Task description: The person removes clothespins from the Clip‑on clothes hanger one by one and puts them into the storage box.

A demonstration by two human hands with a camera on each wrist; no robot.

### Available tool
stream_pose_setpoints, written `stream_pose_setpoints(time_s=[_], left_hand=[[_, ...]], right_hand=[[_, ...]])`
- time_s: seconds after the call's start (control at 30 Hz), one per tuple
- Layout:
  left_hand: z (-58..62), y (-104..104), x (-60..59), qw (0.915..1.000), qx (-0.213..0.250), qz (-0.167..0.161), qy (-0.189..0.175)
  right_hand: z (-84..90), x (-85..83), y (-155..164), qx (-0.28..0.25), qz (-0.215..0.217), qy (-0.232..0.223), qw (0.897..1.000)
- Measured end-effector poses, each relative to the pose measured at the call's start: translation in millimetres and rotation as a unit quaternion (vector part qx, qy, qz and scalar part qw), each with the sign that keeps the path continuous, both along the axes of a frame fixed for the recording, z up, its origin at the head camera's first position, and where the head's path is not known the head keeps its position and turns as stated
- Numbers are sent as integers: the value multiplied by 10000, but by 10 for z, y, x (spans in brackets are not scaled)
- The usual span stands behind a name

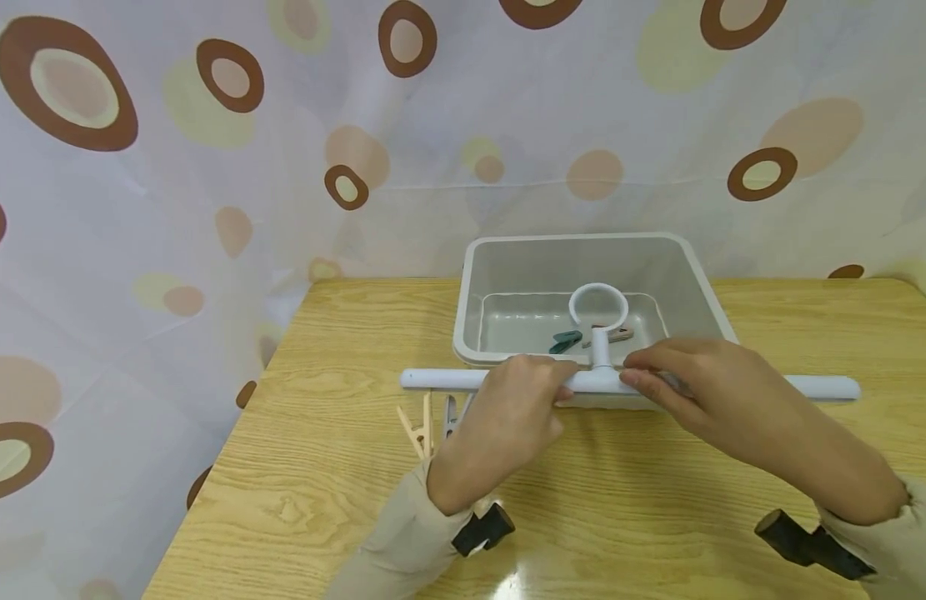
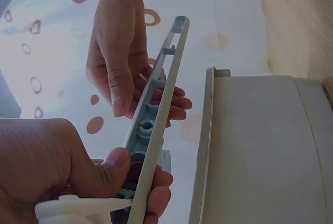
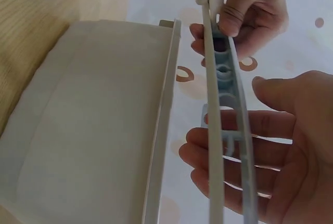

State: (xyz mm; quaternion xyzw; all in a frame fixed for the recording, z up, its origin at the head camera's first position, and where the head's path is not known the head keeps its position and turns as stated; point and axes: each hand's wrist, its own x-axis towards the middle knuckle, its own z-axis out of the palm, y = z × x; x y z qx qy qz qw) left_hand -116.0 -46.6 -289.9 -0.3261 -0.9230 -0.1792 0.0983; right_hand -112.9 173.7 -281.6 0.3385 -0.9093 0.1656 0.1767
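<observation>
A long white clip hanger bar with a short stem and a round ring on top is held level over the front edge of a bin. My left hand grips it left of the stem, thumb on the hollow underside and fingers on the far side. Just right of the stem is my right hand; in the right wrist view its fingers lie fairly straight behind the bar, thumb apart from it. A cream clothespin and a grey clothespin hang below the bar's left part, partly behind my left hand.
The grey-white bin stands on the wooden table by the patterned curtain. Inside it lie a dark green clothespin and a brownish clothespin, partly hidden by the hanger's stem.
</observation>
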Motion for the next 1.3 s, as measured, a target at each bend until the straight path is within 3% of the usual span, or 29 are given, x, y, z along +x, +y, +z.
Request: stream_pose_setpoints(time_s=[0.47, 1.07, 1.2, 1.3], left_hand=[[81, 15, 10, 10000, 28, 49, -6], [77, 12, 31, 9999, -67, 104, 73], [86, -45, 68, 9993, 257, 75, 275], [99, -138, 112, 9932, 927, 14, 700]], right_hand=[[-63, 13, -11, 169, -165, -88, 9997], [-167, -27, -7, 227, -45, 845, 9962], [-203, -50, -7, 126, -67, 987, 9950], [-204, -69, -10, 16, -67, 1071, 9942]])
